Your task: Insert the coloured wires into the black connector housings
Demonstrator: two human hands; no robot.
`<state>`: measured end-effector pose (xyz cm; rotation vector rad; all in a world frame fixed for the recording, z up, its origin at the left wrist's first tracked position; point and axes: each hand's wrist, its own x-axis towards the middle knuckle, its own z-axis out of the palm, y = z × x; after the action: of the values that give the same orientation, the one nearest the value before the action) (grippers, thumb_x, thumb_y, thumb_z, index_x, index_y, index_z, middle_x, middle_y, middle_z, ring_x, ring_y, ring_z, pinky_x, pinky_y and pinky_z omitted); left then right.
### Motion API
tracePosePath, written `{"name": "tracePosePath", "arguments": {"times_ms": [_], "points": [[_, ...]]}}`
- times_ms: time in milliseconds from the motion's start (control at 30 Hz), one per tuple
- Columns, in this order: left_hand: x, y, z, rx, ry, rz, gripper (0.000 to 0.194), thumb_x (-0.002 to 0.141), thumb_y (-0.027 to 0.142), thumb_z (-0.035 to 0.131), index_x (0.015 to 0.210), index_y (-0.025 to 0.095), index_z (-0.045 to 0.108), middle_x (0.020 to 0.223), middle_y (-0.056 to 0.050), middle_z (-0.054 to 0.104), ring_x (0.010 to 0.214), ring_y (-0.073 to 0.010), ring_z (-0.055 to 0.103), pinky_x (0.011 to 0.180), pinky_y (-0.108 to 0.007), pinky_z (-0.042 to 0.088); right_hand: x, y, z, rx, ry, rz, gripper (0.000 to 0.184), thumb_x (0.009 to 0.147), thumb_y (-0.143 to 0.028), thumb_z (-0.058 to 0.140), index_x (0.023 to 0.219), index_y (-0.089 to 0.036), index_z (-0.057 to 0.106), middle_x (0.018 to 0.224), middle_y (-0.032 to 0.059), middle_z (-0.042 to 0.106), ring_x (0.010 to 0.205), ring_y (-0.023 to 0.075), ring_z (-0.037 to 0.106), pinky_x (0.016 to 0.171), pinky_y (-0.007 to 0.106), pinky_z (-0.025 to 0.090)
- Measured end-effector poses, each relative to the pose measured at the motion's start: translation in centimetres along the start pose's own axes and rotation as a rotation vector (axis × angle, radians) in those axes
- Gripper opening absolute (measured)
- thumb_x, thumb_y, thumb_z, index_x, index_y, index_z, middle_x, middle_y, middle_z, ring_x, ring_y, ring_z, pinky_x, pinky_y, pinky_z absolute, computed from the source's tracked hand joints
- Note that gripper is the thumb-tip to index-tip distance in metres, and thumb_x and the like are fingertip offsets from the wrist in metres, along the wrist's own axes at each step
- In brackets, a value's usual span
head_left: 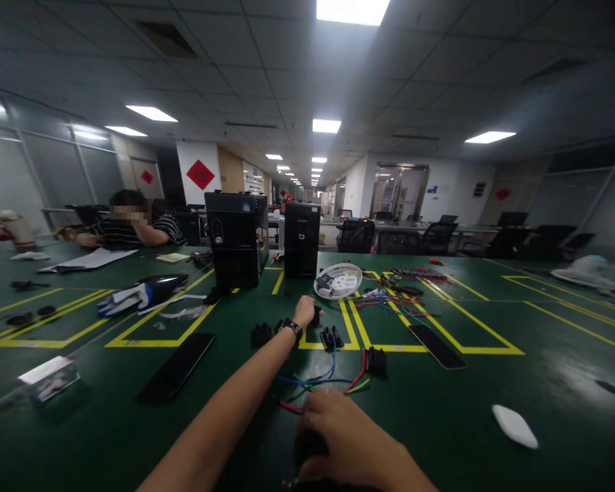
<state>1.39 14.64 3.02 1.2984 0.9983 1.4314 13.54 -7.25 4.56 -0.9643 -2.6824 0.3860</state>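
My left hand (304,311), with a dark watch (292,329) on its wrist, stretches forward over the table. Its fingers are closed around a small black block (316,316), mostly hidden by the hand. Close to the camera, my right hand (346,430) curls over a dark object (310,444) whose kind I cannot make out. Between the hands lie blue, red and yellow-green wires (318,380). Similar black blocks stand nearby: one (261,335) left of my left hand, another (332,338) just right of it, and a third (376,362) by the red wire.
Two black computer cases (234,239) stand upright farther back. Beside them is a white basket (338,281) with parts in it, then loose wires (389,297). Dark flat panels (177,367) lie on both sides. A white device (514,426) rests at right. A person (133,222) sits back left.
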Motion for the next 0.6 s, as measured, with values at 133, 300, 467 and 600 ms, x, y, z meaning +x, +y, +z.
{"name": "tracePosePath", "arguments": {"times_ms": [133, 300, 467, 600], "points": [[0.8, -2.1, -0.7, 0.21, -0.034, -0.086, 0.027, 0.091, 0.03, 0.05, 0.113, 0.015, 0.056, 0.111, -0.01, 0.06, 0.094, -0.0197, 0.06, 0.082, -0.04, 0.051, -0.1, -0.2, 1.1, 0.015, -0.076, -0.055, 0.021, 0.082, -0.038, 0.067, 0.099, -0.026, 0.067, 0.103, 0.0009, 0.065, 0.093, 0.0179, 0.058, 0.077, 0.026, 0.039], [0.7, -1.2, -1.7, 0.475, -0.159, 0.016, 0.021, 0.081, 0.014, 0.051, 0.101, 0.015, 0.058, 0.092, -0.012, 0.062, 0.095, -0.0254, 0.056, 0.089, -0.042, 0.04, 0.6, 0.0, 2.3, -0.015, -0.025, -0.06, 0.012, 0.083, -0.033, 0.065, 0.089, -0.024, 0.068, 0.091, -0.0009, 0.068, 0.08, 0.0155, 0.061, 0.067, 0.024, 0.037], [-0.9, 1.1, -0.8, 0.67, -0.418, 0.139, 0.039, 0.059, 0.017, 0.069, 0.097, 0.02, 0.063, 0.095, -0.01, 0.064, 0.106, -0.0296, 0.051, 0.096, -0.042, 0.033, 1.0, 0.4, 1.7, 0.052, 0.224, 0.16, 0.008, 0.088, -0.029, 0.059, 0.091, -0.022, 0.064, 0.081, -0.0008, 0.07, 0.075, 0.0155, 0.063, 0.062, 0.023, 0.035], [-2.4, 1.6, 0.0, 0.973, -0.693, 0.234, 0.06, 0.042, 0.025, 0.081, 0.1, 0.023, 0.064, 0.099, -0.008, 0.065, 0.109, -0.0346, 0.05, 0.098, -0.046, 0.033, 1.1, 1.7, 0.8, 0.155, 0.433, 0.283, 0.012, 0.092, -0.028, 0.052, 0.09, -0.022, 0.062, 0.067, -0.0025, 0.066, 0.064, 0.0136, 0.062, 0.059, 0.021, 0.034]]}}
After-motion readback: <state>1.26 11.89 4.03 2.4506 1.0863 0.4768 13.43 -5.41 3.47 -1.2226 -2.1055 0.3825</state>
